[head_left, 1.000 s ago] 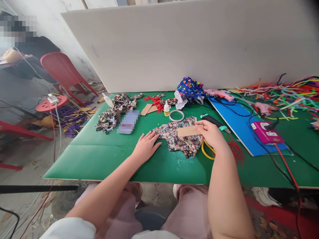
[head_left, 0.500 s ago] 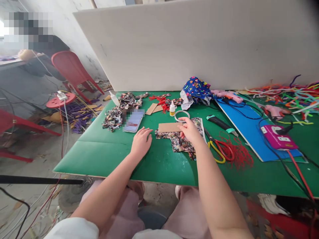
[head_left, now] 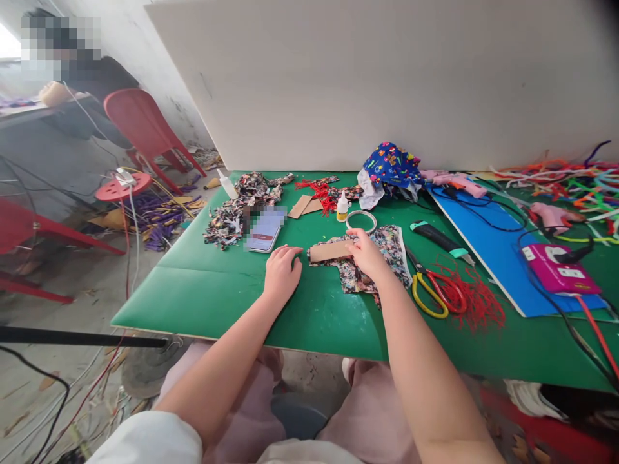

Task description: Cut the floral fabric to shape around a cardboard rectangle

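A brown cardboard strip (head_left: 329,251) lies along the left part of a dark flower-patterned cloth (head_left: 355,280) and is slightly tilted. Its right end is pinched in my right hand (head_left: 368,256). My left hand (head_left: 283,270) rests on the green table just left of the cloth, fingers stretched and not gripping anything. Beyond that hand is a phone (head_left: 265,231). A white roll of tape (head_left: 361,222) and a small glue bottle (head_left: 342,207) are behind my right hand. Scissors (head_left: 438,295) with yellow and red handles lie right of the cloth.
A utility knife (head_left: 440,241), red threads (head_left: 481,306), a blue board (head_left: 488,258) and a pink power box (head_left: 561,269) occupy the right side. Pink glue guns (head_left: 457,183) trail cables. Cloth scraps (head_left: 232,216) and cardboard pieces (head_left: 307,206) are farther back. A person sits at far left.
The cardboard strip has gone from level to slightly tilted over the cloth, its right end higher. My left hand stays beside the cloth. The whole view has shifted a little.
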Available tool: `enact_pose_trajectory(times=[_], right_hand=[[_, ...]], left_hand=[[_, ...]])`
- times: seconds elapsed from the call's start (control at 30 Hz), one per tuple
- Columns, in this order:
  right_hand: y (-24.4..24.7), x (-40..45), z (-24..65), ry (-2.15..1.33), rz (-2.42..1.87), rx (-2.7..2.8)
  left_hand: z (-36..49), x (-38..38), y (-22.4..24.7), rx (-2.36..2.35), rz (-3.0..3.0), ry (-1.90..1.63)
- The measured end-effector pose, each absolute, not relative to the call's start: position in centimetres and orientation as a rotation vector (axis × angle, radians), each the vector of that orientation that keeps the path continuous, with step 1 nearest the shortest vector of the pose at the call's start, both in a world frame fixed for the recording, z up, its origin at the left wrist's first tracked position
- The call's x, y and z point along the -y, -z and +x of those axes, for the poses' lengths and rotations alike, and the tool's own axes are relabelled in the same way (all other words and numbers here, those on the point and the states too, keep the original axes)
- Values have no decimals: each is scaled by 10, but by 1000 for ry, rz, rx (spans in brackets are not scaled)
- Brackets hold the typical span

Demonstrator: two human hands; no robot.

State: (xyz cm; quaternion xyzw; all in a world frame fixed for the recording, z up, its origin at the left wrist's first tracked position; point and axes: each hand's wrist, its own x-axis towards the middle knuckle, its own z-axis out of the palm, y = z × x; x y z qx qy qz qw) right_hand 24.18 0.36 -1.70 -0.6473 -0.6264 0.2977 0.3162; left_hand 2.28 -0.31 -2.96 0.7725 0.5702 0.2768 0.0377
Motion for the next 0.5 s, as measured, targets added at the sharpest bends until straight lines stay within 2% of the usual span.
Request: enact_pose_trajectory(times=[0.5], right_hand=[[12, 1, 239, -573, -1907, 1810]], left_hand=[[23, 4, 31, -1740, 2373, -784]])
